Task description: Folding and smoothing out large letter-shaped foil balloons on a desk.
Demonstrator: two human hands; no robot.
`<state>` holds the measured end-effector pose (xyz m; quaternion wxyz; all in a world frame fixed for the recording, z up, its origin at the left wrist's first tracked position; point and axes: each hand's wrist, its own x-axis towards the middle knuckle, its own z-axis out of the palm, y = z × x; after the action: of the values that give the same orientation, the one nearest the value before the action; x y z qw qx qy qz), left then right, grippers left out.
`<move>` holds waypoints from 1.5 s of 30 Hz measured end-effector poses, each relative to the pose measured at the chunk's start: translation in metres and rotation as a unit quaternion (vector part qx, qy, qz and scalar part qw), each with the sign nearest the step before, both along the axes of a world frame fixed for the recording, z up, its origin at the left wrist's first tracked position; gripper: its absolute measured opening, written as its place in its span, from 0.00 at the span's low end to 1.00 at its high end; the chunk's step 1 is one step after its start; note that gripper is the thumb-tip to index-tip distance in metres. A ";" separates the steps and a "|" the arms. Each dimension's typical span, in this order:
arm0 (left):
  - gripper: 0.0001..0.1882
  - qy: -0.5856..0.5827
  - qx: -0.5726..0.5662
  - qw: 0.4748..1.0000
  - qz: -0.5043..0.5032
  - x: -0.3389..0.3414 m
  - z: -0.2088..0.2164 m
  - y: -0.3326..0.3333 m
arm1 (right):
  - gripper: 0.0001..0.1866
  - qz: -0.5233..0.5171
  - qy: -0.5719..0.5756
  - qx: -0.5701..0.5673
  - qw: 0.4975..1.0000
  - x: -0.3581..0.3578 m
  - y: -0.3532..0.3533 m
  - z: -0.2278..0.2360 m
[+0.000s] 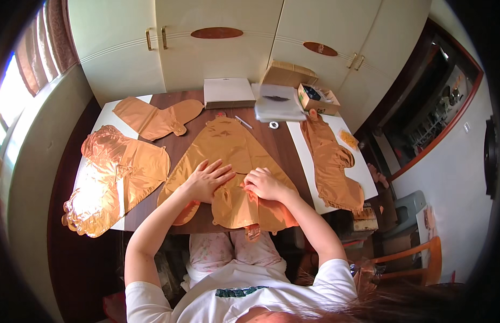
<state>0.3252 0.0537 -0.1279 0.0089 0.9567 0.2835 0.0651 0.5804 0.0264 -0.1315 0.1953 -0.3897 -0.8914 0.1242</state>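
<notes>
A large gold foil balloon (223, 145), flat and uninflated, lies in front of me with part of it folded over toward the table's near edge. My left hand (207, 180) rests flat on its middle with the fingers spread. Just to the right, my right hand (262, 184) has its fingers curled together on the foil at a fold line. The folded flap (236, 207) lies below both hands, and a small tab hangs over the near edge. What sits under my right fingertips is partly hidden, though foil seems pinched there.
More flat gold foil balloons lie at the far left (147, 118), near left (126, 172) and right (330, 167). At the back are a white box (228, 92), clear plastic bags (277, 105), a small open carton (320, 99), a white pen (243, 122) and a tape roll (273, 125).
</notes>
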 end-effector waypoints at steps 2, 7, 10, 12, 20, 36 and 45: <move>0.40 0.003 0.006 1.000 -0.001 0.000 0.000 0.000 | 0.07 -0.001 -0.003 0.007 1.000 0.000 -0.001 0.000; 0.35 0.005 0.000 1.000 -0.012 -0.001 0.000 0.002 | 0.07 0.005 0.004 0.037 0.999 0.000 -0.003 -0.001; 0.34 0.015 -0.005 1.000 -0.010 -0.005 -0.011 0.008 | 0.07 0.004 -0.002 0.049 0.999 -0.002 -0.003 -0.003; 0.33 0.008 -0.028 1.000 -0.008 -0.003 -0.010 0.009 | 0.07 0.004 -0.005 0.056 0.998 -0.001 -0.003 -0.004; 0.35 -0.001 -0.070 0.998 -0.009 -0.003 -0.003 0.007 | 0.05 0.002 -0.015 0.057 0.998 -0.001 -0.003 -0.003; 0.48 0.021 -0.033 0.999 -0.004 0.000 0.004 0.001 | 0.08 -0.027 0.032 0.038 0.998 0.000 -0.008 0.003; 0.49 0.009 -0.046 0.999 -0.002 0.000 0.006 0.000 | 0.22 -0.090 -0.001 0.066 0.994 0.003 -0.071 0.012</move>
<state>0.3248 0.0539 -0.1220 0.0507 0.9565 0.2839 0.0437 0.5836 -0.0442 -0.1194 0.2300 -0.4552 -0.8589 0.0468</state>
